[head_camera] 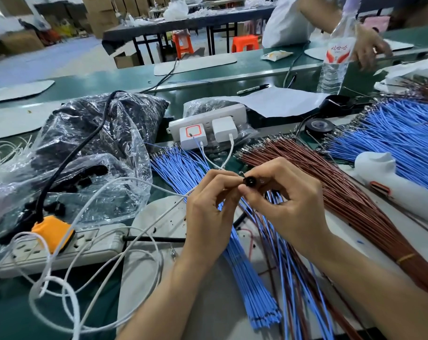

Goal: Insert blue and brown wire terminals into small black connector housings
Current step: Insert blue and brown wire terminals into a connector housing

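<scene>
Two hands meet over the table, fingers curled in tight: the right hand pinches a small black connector housing between thumb and forefinger, and the left hand pinches its left edge with its own fingertips. Whether a terminal sits between the left fingers is hidden. Under both hands lies a white mat on the green table. A bundle of blue wires fans out beyond and beneath the left hand. A bundle of brown wires spreads to the right of the right hand, and a second blue bundle lies farther right, cut off by the edge. Left of the left hand, a power strip carries an orange plug, with loose white cables looping over it. Beyond that, a clear plastic bag holds dark parts too blurred to name. Straight ahead of the hands, two white chargers sit in a second strip, and a roll of black tape lies to their right. Farther off stand a water bottle, another person's hand, orange stools and stacked cardboard boxes.
</scene>
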Demonstrator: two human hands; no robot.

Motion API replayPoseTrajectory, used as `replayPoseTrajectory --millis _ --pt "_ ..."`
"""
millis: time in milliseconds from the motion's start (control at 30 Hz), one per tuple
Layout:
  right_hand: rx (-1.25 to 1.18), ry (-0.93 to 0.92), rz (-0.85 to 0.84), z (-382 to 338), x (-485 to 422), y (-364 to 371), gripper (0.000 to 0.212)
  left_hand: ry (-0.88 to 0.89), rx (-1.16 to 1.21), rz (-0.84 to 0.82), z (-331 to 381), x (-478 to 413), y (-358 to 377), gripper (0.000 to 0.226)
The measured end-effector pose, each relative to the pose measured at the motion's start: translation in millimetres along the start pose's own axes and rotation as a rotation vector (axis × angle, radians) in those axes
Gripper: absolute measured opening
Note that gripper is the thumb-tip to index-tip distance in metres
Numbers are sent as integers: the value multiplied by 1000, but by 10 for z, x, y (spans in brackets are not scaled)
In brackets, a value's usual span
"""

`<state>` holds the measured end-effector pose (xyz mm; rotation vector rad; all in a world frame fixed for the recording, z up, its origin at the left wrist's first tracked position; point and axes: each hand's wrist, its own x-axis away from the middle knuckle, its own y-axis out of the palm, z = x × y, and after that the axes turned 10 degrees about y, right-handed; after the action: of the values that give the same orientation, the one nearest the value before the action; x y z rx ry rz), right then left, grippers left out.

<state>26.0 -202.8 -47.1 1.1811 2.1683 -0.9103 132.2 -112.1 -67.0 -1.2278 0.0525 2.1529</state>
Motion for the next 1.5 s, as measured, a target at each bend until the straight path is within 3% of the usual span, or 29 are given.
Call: replayPoseTrajectory --millis 1067,1500 --pt "-16 -35 12 -21 14 1 9 37 82 -6 5 20 0 18" --pt "2 -67 47 -18 29 23 10 -2 65 -1 -10 61 11 10"
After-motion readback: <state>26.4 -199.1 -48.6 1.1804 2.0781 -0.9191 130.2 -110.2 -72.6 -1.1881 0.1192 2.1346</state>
